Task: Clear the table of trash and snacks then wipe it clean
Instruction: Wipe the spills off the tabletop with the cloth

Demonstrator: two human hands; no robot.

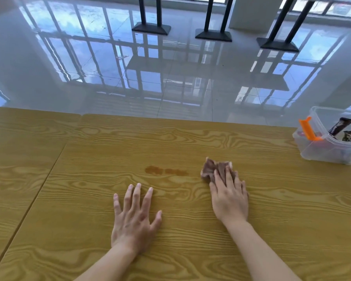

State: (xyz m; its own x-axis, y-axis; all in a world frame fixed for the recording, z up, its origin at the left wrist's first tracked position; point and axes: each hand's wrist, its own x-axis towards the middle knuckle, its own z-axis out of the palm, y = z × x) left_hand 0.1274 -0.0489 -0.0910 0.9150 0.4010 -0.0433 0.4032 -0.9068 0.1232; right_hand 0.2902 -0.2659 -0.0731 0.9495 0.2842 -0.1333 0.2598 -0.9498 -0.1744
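My right hand (229, 197) lies flat on a crumpled brown-stained wipe (213, 168) and presses it onto the yellow wood-grain table (89, 230). A brownish wet stain (165, 171) marks the tabletop just left of the wipe. My left hand (135, 218) rests palm down on the table with fingers spread, holding nothing, a little below the stain. At the far right stands a clear plastic box (312, 153) with an orange latch (308, 128), and wrapped snack bars (341, 125) stick up inside it.
A seam (49, 171) runs diagonally between this table and a second one on the left. Beyond the far edge lies a glossy tiled floor (170, 78), with black table pedestals (151, 27) farther back.
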